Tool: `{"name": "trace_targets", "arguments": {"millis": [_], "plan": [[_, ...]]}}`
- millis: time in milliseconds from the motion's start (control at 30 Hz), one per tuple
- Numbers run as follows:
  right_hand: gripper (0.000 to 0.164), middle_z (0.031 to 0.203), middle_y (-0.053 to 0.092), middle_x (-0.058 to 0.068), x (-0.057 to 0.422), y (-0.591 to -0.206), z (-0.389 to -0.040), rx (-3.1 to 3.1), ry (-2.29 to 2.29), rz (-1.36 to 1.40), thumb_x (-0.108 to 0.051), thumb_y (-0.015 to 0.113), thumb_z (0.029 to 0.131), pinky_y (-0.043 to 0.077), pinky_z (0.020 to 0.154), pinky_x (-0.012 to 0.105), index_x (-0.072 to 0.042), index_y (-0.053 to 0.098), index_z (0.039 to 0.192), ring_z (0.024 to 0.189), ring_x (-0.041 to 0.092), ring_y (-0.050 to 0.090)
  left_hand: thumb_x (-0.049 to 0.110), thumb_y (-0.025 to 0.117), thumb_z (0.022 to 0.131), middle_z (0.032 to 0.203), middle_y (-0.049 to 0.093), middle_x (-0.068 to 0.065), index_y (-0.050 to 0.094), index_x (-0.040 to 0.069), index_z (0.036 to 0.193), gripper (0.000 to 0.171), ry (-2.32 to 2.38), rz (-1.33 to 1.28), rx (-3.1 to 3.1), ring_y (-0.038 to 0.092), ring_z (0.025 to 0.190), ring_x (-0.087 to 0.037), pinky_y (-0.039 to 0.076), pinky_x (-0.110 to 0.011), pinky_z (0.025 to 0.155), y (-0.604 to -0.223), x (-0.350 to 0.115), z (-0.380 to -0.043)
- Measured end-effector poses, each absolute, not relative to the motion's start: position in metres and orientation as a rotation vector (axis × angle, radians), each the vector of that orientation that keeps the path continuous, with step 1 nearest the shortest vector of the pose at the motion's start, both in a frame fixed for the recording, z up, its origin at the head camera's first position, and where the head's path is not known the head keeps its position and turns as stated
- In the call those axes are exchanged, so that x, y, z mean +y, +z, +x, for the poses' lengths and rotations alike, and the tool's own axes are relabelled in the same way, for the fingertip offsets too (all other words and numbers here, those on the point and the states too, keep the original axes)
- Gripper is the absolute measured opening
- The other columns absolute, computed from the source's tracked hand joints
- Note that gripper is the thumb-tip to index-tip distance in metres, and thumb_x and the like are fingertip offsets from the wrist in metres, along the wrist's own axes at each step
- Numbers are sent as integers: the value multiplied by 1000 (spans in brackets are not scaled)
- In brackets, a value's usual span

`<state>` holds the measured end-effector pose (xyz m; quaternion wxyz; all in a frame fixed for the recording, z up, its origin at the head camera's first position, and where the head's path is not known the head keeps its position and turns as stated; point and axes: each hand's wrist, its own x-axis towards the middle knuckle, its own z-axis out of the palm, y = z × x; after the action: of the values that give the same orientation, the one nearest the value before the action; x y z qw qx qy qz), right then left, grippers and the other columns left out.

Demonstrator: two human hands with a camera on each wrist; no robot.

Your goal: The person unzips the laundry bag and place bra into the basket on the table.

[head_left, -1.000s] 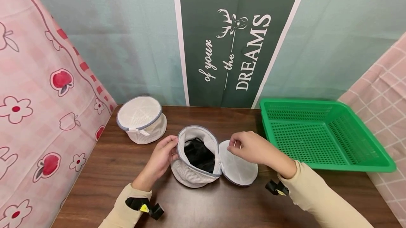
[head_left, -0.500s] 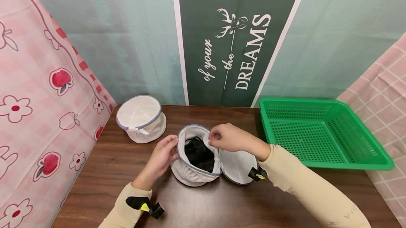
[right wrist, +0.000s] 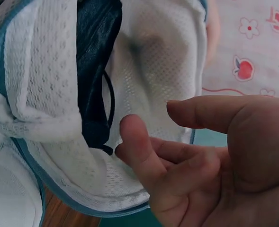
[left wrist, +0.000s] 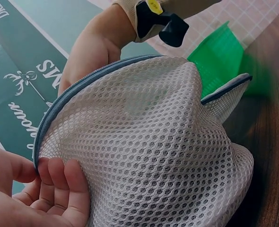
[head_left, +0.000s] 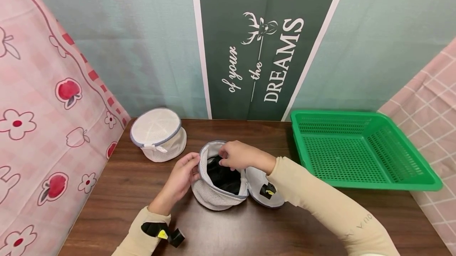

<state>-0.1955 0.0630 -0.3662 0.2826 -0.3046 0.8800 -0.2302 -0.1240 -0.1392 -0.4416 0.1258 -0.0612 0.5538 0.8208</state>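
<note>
A white mesh laundry bag (head_left: 213, 200) with a blue-grey zipped rim stands on the table, its lid (head_left: 255, 175) folded out to the right. My left hand (head_left: 182, 173) pinches the rim on the left, thumb outside my curled fingers in the left wrist view. Inside lies a black cloth item (right wrist: 94, 71) with a thin cord loop; its exact kind is unclear. My right hand (head_left: 246, 155) reaches over the bag's mouth. In the right wrist view, its thumb and forefinger stand apart with nothing between them, close to the black cloth.
A second mesh laundry bag (head_left: 167, 151), lid down, stands at the back left. To the right is a green plastic basket (head_left: 356, 188). Hanging cloths border the dark wooden table (head_left: 228, 236) at the back and sides.
My right hand has moved left from above the folded-out lid to the bag's mouth, over the black cloth. My left hand stays on the rim.
</note>
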Motion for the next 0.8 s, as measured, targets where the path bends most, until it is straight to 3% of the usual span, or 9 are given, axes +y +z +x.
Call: {"name": "trace_targets", "arguments": {"millis": [133,233,500,667,800], "plan": [[16,78,67,7,58,-371,-198,2394,-536,-802,-16,67,98,48,55,22,-1,66,94,57,11,64,7,43,107,91,62,2,58,9,98,17,2389,-175,1608,62,79,-8,53,-23,69,-442,-140,-124],[21,63,61,2,54,-375,-199,2419,-452,-810,-18,68,97,46,54,25,-7,61,81,54,11,62,6,44,107,90,61,2,58,9,98,17,2388,-160,1604,61,78,-8,53,-23,68,-442,-140,-124],[23,74,53,1,40,-384,-196,2505,-247,-892,-21,72,93,49,76,36,-8,60,79,73,18,51,8,44,107,93,63,2,58,12,99,17,2374,-136,1602,62,80,-8,53,-22,68,-443,-139,-123],[24,72,52,0,37,-387,-197,2526,-207,-897,-20,73,91,49,75,35,-8,59,76,72,17,49,9,46,107,93,63,2,58,12,100,14,2373,-114,1610,62,81,-8,54,-23,69,-444,-139,-123],[28,68,49,-1,38,-392,-197,2530,-195,-835,-23,75,90,46,67,32,-11,57,72,69,16,49,9,46,107,92,62,2,58,13,99,15,2376,-98,1610,62,81,-7,54,-22,69,-444,-139,-123]]}}
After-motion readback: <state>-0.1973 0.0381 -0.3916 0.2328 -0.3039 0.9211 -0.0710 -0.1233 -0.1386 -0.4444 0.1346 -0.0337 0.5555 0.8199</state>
